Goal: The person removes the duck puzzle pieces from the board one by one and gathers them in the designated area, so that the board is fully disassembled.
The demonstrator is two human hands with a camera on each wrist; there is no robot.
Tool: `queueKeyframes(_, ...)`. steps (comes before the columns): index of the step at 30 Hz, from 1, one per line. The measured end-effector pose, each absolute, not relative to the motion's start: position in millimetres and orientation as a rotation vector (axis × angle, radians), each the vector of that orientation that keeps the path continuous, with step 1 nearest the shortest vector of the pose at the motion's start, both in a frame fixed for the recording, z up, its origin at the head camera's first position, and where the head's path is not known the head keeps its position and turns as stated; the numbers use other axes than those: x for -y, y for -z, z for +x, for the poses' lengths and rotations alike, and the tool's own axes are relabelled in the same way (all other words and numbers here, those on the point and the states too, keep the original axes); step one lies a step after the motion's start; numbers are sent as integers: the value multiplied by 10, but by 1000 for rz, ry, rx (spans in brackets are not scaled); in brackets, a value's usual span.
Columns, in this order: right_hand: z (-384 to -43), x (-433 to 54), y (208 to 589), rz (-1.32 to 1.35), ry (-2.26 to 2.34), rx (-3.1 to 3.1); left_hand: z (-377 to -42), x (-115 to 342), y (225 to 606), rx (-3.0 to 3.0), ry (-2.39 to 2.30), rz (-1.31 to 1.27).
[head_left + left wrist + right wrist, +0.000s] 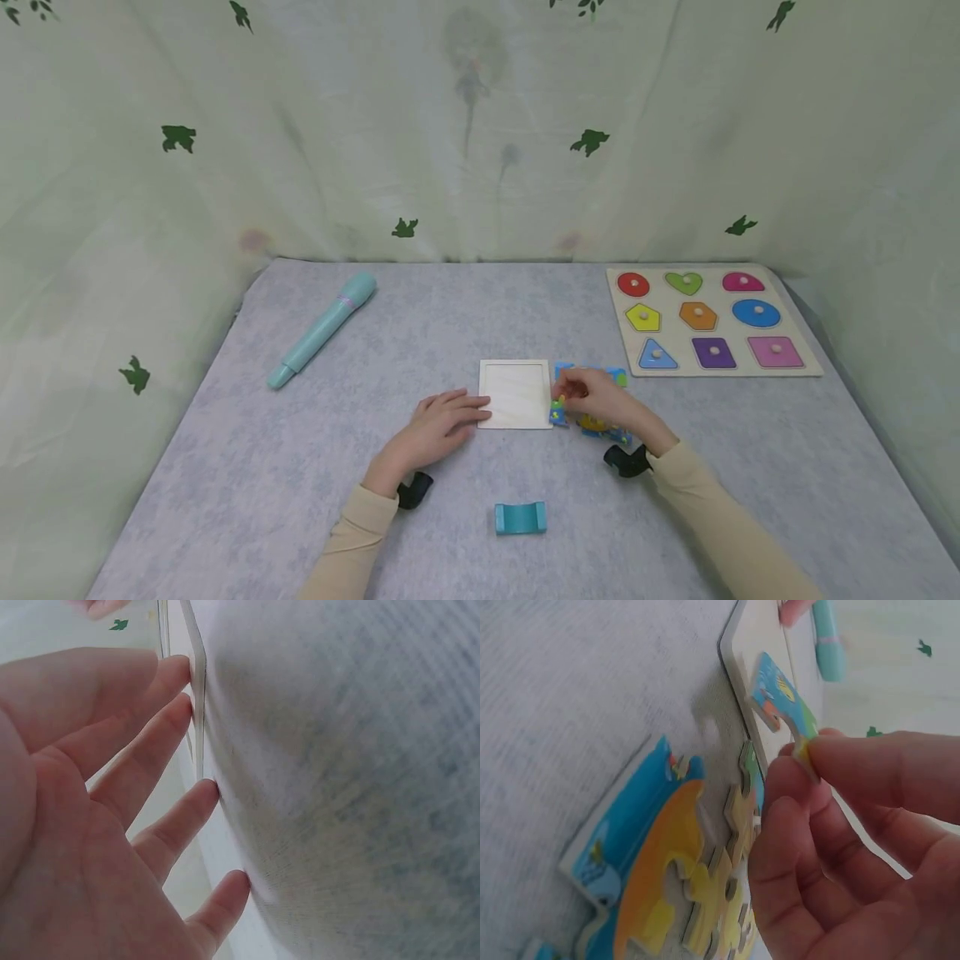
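My right hand (603, 398) pinches a jigsaw puzzle piece (781, 694) between thumb and fingers. The piece is mostly blue with a yellow and green print, and it is held tilted at the right edge of a shallow white puzzle frame (513, 396). Nothing lies inside that frame. Loose jigsaw pieces (641, 847) in blue, orange and yellow lie on the table beneath and beside the right hand, which partly hides them in the head view. With fingers spread and nearly straight, my left hand (442, 429) touches the frame's left edge.
A wooden knob puzzle board (720, 365) with several coloured shapes lies at the back right. At the back left rests a long teal tube (322, 332). A small teal curved holder (521, 518) sits near the front. Behind the table hangs a leaf-patterned curtain (337, 150).
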State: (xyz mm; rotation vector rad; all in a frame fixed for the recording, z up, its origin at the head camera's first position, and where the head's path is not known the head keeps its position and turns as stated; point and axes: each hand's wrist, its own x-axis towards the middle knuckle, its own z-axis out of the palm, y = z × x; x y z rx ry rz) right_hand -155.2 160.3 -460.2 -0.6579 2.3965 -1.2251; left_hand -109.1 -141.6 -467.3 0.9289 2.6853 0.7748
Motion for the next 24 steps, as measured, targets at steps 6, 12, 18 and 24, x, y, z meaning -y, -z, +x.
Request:
queueKeyframes(6,-1518,-1650,4638,-676,1146,-2394,-1082,1420,4678,-2681,-787,927)
queueKeyframes(12,-1445,-1627,4643,-760,1063,-2512,-1072,1434,4701,-2681,-813,932)
queueKeyframes(18,-1394,-1547,4630,-819,917,-2675,-1071,1429,4706,-2680,-826,927)
queueKeyframes(24,-1378,-1524,4649,-799,848,-2740,-1070,1419,4701,-2679,-837,920)
